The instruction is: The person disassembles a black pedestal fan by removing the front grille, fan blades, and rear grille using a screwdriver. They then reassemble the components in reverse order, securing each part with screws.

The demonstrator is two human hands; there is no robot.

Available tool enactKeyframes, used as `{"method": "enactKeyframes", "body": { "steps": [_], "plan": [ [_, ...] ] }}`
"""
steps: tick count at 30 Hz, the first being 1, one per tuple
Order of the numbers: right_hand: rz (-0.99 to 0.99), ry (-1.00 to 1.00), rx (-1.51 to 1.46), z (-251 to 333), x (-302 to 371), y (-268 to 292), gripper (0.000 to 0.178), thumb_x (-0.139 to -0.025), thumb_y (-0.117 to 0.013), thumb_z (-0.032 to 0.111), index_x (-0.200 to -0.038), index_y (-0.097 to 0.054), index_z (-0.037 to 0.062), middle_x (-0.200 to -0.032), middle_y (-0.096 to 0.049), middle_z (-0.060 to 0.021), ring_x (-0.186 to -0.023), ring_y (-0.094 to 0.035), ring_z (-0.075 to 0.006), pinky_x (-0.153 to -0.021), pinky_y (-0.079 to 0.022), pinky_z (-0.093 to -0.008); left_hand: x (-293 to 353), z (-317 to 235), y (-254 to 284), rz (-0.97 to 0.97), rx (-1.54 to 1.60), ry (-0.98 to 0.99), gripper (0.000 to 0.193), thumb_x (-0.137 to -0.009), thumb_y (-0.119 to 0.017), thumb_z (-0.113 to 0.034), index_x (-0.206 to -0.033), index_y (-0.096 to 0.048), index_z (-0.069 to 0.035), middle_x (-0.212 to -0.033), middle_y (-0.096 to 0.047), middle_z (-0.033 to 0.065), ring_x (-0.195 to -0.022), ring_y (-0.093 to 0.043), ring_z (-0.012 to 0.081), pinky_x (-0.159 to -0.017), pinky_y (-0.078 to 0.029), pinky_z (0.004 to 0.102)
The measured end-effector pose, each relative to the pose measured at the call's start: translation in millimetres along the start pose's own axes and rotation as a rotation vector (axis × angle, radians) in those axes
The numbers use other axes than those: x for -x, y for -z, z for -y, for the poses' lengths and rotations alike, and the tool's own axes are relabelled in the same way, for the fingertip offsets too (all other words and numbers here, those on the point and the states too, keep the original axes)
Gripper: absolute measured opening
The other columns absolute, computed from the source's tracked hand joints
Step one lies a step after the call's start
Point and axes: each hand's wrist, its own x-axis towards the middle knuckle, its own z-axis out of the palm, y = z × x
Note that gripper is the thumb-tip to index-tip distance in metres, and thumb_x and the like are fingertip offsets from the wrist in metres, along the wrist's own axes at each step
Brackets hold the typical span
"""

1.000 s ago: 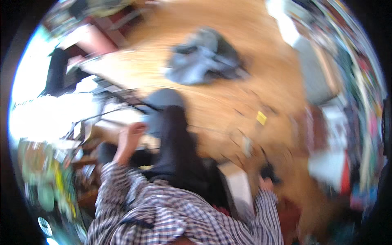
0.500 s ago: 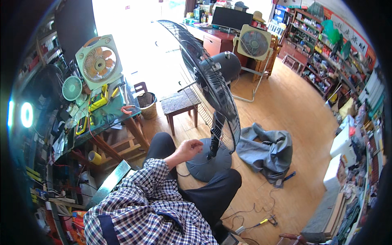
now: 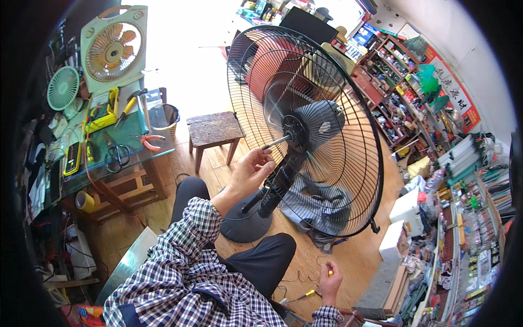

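A large black standing fan [image 3: 375, 180] tilts before me. Its round wire grille faces me, and a metal shaft [image 3: 279, 143] sticks out from the hub. My left hand [image 3: 253, 171] is raised just below the shaft's tip. Its thumb and fingers are curled together, and whatever they may hold is hidden; whether they touch the shaft I cannot tell. Low on the right, my right hand [image 3: 330, 280] is closed around a small yellow thing whose kind does not show. The fan's round base [image 3: 245, 224] stands on the floor between my legs.
A cluttered workbench [image 3: 128, 131] on the left bears a box fan [image 3: 114, 52], pliers [image 3: 150, 141] and scissors [image 3: 116, 158]. Beyond my left hand stands a wooden stool [image 3: 215, 131]. Grey cloth [image 3: 305, 218] and a yellow-handled tool [image 3: 309, 293] lie on the floor; crowded shelves line the right.
The fan head has turned so its grille faces me. My left hand has risen from beside the fan's stand to near the shaft. My right hand has come into view, closed on something yellow.
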Motion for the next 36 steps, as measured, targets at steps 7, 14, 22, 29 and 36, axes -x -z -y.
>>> {"method": "enactKeyframes", "body": {
  "steps": [7,14,22,29,36],
  "plan": [
    [-0.117,0.446,-0.035,125.4,-31.1,-20.1,0.076,-0.098,-0.076,0.047,-0.147,-0.052,-0.0063,-0.117,-0.06,-0.0076,-0.096,-0.059,-0.0146,-0.084,-0.051,-0.03,-15.9,-43.5,-18.6,-0.046,-0.125,-0.25,0.064,-0.097,-0.084,-0.016,-0.149,-0.052,0.002,-0.136,-0.06,0.0115,-0.116,-0.067,0.0188,-0.092,-0.059,0.0329],
    [-0.273,0.726,-0.113,199.7,-62.8,-52.9,0.05,-0.101,-0.076,0.029,-0.129,-0.058,-0.0077,-0.117,-0.065,-0.0118,-0.098,-0.062,-0.0207,-0.081,-0.05,-0.0319,-38.2,-82.4,-16.9,-0.019,-0.481,-0.389,0.059,-0.093,-0.085,-0.02,-0.141,-0.058,0.003,-0.139,-0.06,0.0226,-0.122,-0.067,0.0381,-0.1,-0.058,0.0446],
    [-0.302,0.679,-0.137,214.4,-68.8,-66.6,0.04,-0.113,-0.056,0.026,-0.125,-0.064,-0.0108,-0.117,-0.068,-0.0157,-0.101,-0.065,-0.0253,-0.087,-0.051,-0.0361,-57.8,-118.6,-16.5,0.05,-0.877,-0.417,0.068,-0.091,-0.085,-0.03,-0.14,-0.056,0.007,-0.129,-0.064,0.0235,-0.107,-0.07,0.042,-0.088,-0.058,0.0488],
    [-0.385,0.733,-0.04,222.8,-73.3,-70.3,0.038,-0.114,-0.054,0.022,-0.12,-0.07,-0.0126,-0.111,-0.075,-0.0187,-0.098,-0.071,-0.0285,-0.086,-0.055,-0.0381,-74.4,-119.5,-16.3,0.164,-1.016,-0.363,0.067,-0.093,-0.082,-0.039,-0.13,-0.058,0.012,-0.107,-0.063,0.0217,-0.089,-0.072,0.0382,-0.073,-0.06,0.0469],
    [-0.477,0.775,0.011,228.3,-71.4,-81.2,0.032,-0.112,-0.053,0.014,-0.111,-0.07,-0.0128,-0.102,-0.074,-0.0177,-0.086,-0.069,-0.0286,-0.073,-0.053,-0.0383,-85.7,-139.0,-17.5,0.358,-1.303,-0.227,0.065,-0.097,-0.074,-0.049,-0.111,-0.058,0.013,-0.094,-0.06,0.0225,-0.073,-0.072,0.0383,-0.061,-0.06,0.047]
  ]
}}
